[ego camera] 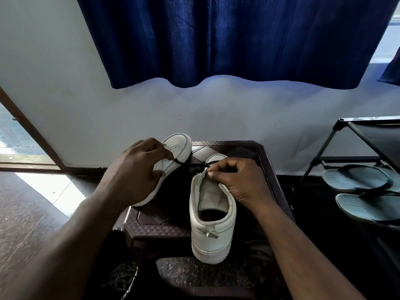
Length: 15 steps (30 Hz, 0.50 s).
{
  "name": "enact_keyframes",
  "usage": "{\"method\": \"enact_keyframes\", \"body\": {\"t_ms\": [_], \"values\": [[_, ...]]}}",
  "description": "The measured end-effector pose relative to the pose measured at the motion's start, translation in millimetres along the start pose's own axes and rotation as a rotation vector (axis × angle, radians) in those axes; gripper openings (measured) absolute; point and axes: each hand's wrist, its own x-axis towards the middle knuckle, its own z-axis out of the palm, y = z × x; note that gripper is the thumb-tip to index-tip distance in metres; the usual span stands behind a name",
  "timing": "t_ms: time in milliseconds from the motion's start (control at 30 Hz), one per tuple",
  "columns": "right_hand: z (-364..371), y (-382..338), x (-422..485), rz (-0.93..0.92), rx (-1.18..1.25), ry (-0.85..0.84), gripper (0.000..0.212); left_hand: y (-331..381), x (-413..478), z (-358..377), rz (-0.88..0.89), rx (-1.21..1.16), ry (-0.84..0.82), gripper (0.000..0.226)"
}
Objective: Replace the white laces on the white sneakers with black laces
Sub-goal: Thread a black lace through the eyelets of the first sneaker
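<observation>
Two white sneakers stand on a dark brown plastic stool [268,161]. The near sneaker [213,226] points away from me, heel towards me, its opening visible. The far sneaker [176,151] lies angled at the back left. A black lace [190,164] runs between my two hands above the near sneaker's front. My left hand [138,172] pinches one end of the black lace near the far sneaker. My right hand [236,180] pinches the lace at the near sneaker's upper eyelet area. The near sneaker's toe is mostly hidden by my right hand.
A black shoe rack [368,135] stands at the right with a pair of light blue flip-flops [359,176] on its lower shelf. A dark blue curtain [227,40] hangs on the white wall behind. A doorway is at the left, and dark floor surrounds the stool.
</observation>
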Motion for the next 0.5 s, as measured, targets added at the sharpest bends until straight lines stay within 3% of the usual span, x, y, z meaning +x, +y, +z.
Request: {"method": "enact_keyframes", "body": {"t_ms": [333,500], "values": [[-3,0,0,-0.002,0.018,-0.041,0.01,2,-6,-4,-0.054,-0.061,0.023,0.052],[-2,2,1,-0.01,0.034,-0.04,0.009,32,-3,-6,-0.109,0.032,0.273,0.026]]}}
